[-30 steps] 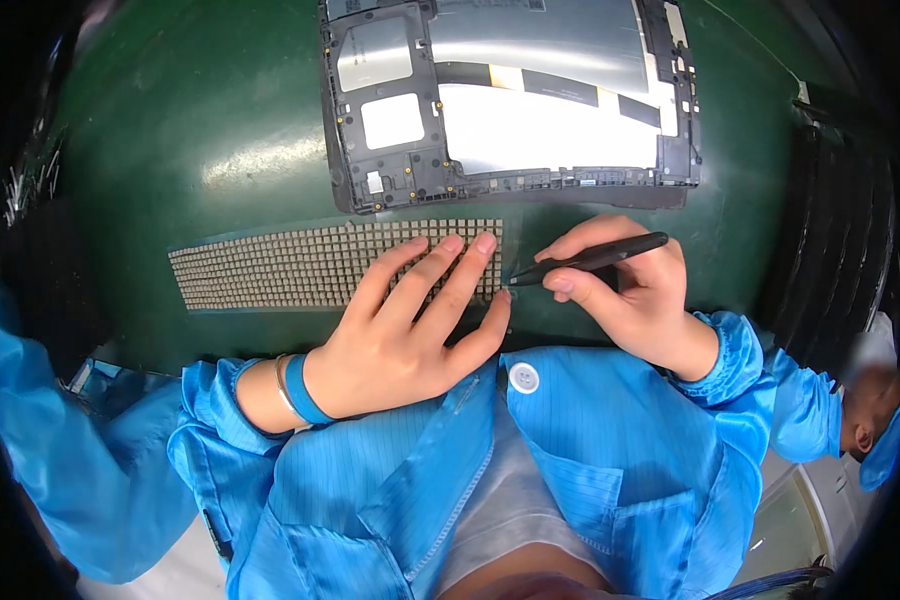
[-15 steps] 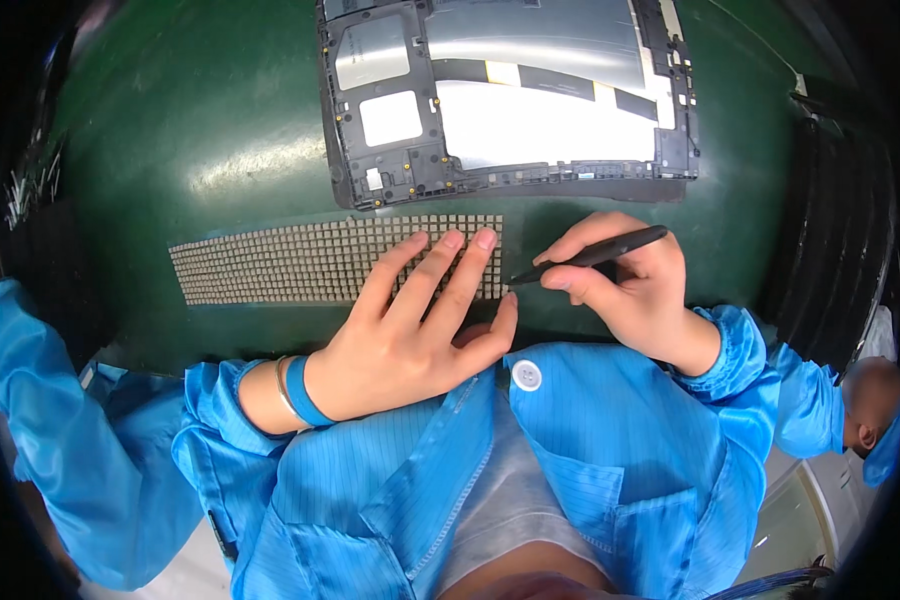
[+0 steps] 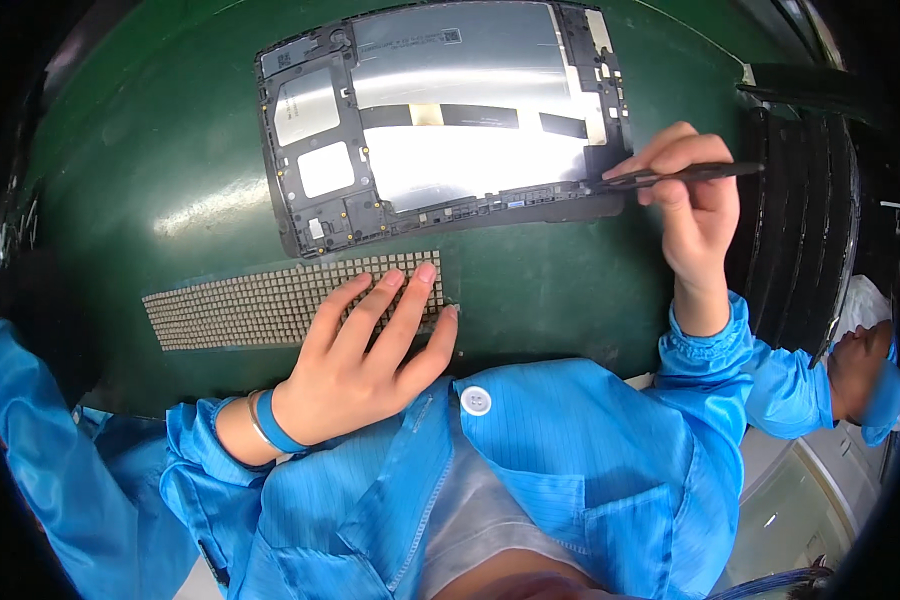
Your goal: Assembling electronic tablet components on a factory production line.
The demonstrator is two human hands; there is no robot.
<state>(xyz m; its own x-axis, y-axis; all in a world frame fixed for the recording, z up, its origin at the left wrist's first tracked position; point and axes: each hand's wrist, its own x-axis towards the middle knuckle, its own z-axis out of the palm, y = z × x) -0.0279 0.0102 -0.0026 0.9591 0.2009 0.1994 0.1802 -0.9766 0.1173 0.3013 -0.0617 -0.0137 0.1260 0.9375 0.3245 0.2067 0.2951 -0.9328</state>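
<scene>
My left hand [image 3: 345,380] lies with fingers spread, its fingertips resting on the right end of a strip of small grey-brown square pads [image 3: 225,312]. In my right hand [image 3: 702,225] is a pair of black tweezers [image 3: 715,172], pinched between thumb and fingers. Their tips reach the lower right corner of a black device frame [image 3: 410,205] with a shiny silver panel [image 3: 470,160] inside it. Whether a pad sits between the tips is too small to tell.
Under everything lies a green mat [image 3: 530,290]. Black stacked trays or holders [image 3: 805,230] stand at the right edge. A blue sleeve [image 3: 70,450] of one person shows at the left, and another person in blue [image 3: 795,395] is at the right.
My right hand has carried the tweezers up and right, from the strip's right end to the device frame's corner. My left hand stays on the strip. The whole view has shifted somewhat.
</scene>
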